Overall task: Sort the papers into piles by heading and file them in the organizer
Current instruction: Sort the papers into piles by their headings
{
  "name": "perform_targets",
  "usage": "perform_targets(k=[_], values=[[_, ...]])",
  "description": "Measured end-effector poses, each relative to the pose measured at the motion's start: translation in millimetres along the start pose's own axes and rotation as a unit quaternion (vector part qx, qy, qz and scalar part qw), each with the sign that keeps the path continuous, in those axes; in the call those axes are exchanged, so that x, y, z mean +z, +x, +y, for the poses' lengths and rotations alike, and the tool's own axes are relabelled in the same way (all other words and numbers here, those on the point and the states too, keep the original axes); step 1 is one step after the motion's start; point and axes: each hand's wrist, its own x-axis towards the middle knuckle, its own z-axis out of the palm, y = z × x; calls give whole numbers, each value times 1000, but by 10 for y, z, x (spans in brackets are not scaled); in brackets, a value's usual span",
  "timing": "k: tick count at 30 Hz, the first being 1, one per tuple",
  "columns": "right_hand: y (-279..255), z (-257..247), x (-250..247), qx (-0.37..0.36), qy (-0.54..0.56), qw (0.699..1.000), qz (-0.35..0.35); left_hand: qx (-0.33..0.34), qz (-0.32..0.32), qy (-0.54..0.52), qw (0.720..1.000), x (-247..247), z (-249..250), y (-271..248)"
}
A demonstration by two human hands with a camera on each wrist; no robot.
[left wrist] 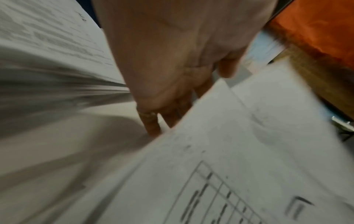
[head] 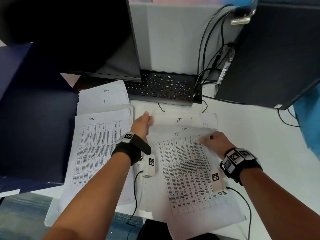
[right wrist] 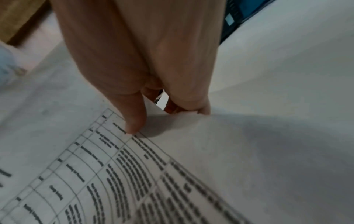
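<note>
A loose sheet headed "IT" (head: 183, 121) is lifted off the right-hand pile of printed tables (head: 187, 172), its top curling toward the keyboard. My left hand (head: 147, 122) holds the sheet's left top corner; in the left wrist view the fingers (left wrist: 153, 121) run under the sheet (left wrist: 239, 144). My right hand (head: 207, 138) pinches its right edge, thumb (right wrist: 134, 121) on top of the sheet (right wrist: 249, 151) and fingers beneath. A pile headed "HR" (head: 100, 144) lies to the left. Sheets headed "Admin" and "IT" (head: 105, 96) lie behind it. The dark blue organizer (head: 34, 118) stands at far left.
A black keyboard (head: 162, 89) sits just behind the papers, under a dark monitor (head: 78, 37). A black computer tower (head: 270, 54) with trailing cables (head: 207, 49) stands at back right. White desk (head: 259, 135) shows to the right of the piles.
</note>
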Motion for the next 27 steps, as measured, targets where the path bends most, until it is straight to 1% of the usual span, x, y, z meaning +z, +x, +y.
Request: perform_targets(k=[1,2,3,4,6,7,9,10,13,15,17,18,19,21,22,24,25,27], values=[[-11,2,1,-1,4,1000,-5,20,14,97,995,4,1,55],[-34,1,3,-4,14,1000,-7,24,12,192,981,9,-8,94],[-46,2,1,-1,23,1000,-8,30,14,257,966,25,-5,125],[-41,23,1,7,30,1000,-7,34,8,282,959,18,-9,168],[-49,24,-4,7,37,999,-7,65,10,249,966,26,6,175],[-52,25,-2,10,37,999,-10,82,28,249,965,30,8,160],[-42,30,-2,12,33,999,-6,120,71,303,943,32,32,132],[-33,30,-1,10,32,999,-6,137,89,308,937,22,41,130],[-52,23,-21,13,35,999,-6,147,127,278,941,13,78,59],[-97,1,-40,1,45,999,-8,150,150,248,945,-13,56,39],[-85,3,-40,1,49,999,-5,177,168,223,944,-9,23,18],[-78,5,-39,0,52,999,-5,187,161,188,951,-9,8,10],[-72,3,-36,-1,55,998,0,190,137,153,960,-7,-2,-5],[-46,25,-25,-1,62,998,7,177,57,153,971,-6,23,-74],[-46,26,-21,0,62,998,10,151,9,173,973,-15,45,-127],[-52,10,-9,0,59,998,17,62,-71,202,975,-55,-1,-143],[-49,10,-9,1,59,998,22,21,-99,198,975,-70,-29,-145],[-31,24,-10,2,57,998,33,-12,-154,166,974,-79,-82,-153]])
